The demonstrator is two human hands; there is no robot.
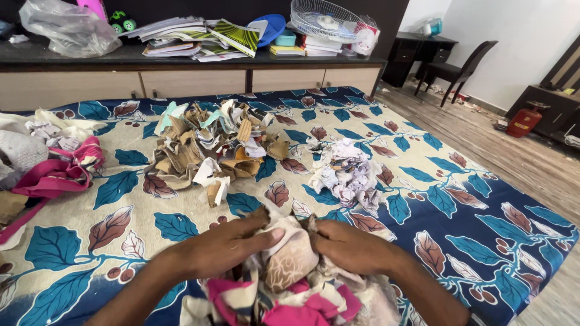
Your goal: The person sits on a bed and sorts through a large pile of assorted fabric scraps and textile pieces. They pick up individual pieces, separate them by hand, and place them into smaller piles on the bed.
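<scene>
Cloth: a beige patterned fabric scrap (290, 256) sat bunched at the near edge of the bed (483, 211), on top of a heap of pink and cream fabric pieces (290, 302).
Left hand: the left hand (226, 244) lay over the scrap's left side, its fingers (266, 236) pressed together and curled onto the cloth, thumb on top.
Right hand: the right hand (350, 244) gripped the scrap's right side, fingers folded under so their tips were hidden; it appeared to pinch the cloth's edge.
Scrap and fingers: the scrap lay directly between the two hands, touching both, its rounded bulge just below the thumbs.
Doing it well: it seemed wise to keep both grips close to the same edge, so the cloth stayed taut between them and did not slip back into the heap.
Sorted piles: a pile of brown cardboard and paper pieces (208, 151) lay further up the bed, well apart from the hands, and a pile of crumpled white paper (345, 172) lay to its right.
Left edge: pink cloth (54, 175) lay bundled by the bed's left side.
</scene>
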